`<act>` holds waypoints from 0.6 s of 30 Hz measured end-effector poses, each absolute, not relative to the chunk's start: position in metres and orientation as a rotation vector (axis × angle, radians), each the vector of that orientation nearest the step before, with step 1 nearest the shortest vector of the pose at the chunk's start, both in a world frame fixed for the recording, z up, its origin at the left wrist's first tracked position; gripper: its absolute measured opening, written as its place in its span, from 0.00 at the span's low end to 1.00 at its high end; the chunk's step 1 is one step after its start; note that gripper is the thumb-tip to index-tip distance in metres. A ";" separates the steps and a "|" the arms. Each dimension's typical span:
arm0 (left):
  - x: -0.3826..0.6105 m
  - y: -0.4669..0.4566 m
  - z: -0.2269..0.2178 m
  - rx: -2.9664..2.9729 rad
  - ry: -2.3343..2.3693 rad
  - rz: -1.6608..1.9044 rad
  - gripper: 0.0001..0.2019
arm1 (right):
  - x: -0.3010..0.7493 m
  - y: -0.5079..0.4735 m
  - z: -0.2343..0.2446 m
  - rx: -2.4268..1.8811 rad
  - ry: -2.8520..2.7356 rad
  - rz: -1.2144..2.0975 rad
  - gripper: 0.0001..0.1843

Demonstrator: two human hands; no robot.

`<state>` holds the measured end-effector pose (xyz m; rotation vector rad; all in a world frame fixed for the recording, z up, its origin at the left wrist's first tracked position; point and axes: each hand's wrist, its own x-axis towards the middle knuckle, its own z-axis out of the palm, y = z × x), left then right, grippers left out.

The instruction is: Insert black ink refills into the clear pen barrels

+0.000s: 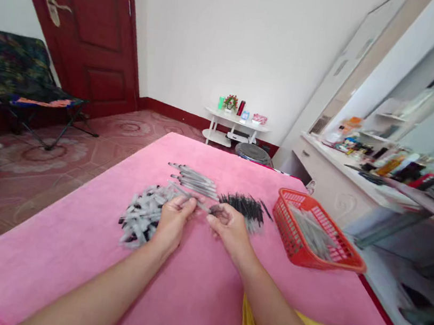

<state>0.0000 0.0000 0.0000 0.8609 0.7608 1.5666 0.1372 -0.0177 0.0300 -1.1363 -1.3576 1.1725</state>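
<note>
My left hand [174,220] and my right hand [229,227] meet over a pink cloth-covered table [79,251]. Between them they pinch a thin grey pen barrel [195,201], the left on its near end, the right closed at its dark tip. A heap of grey and black pen parts [142,214] lies just left of my left hand. A pile of thin black refills [245,207] sits beside my right hand. Beyond the hands, several assembled grey pens [195,180] lie side by side.
A red plastic basket [293,244] holding grey pens stands at the right of the table. A dresser with bottles [365,167] runs along the right. A folding chair [15,75], a dark red door [87,20] and a small white shelf [235,126] stand farther off.
</note>
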 end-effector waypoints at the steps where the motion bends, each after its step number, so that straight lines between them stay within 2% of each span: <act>1: 0.000 0.000 0.001 0.854 0.758 1.563 0.10 | 0.138 -0.018 0.029 -1.148 -1.380 1.177 0.14; 5: -0.001 -0.003 0.006 0.841 0.745 1.546 0.10 | 0.140 -0.019 0.029 -1.171 -1.449 1.147 0.15; 12: 0.001 -0.004 0.006 0.889 0.778 1.546 0.11 | 0.139 -0.019 0.032 -1.194 -1.477 1.041 0.05; 18: -0.005 -0.001 0.012 0.846 0.878 1.635 0.14 | 0.139 -0.020 0.025 -1.353 -1.556 0.868 0.03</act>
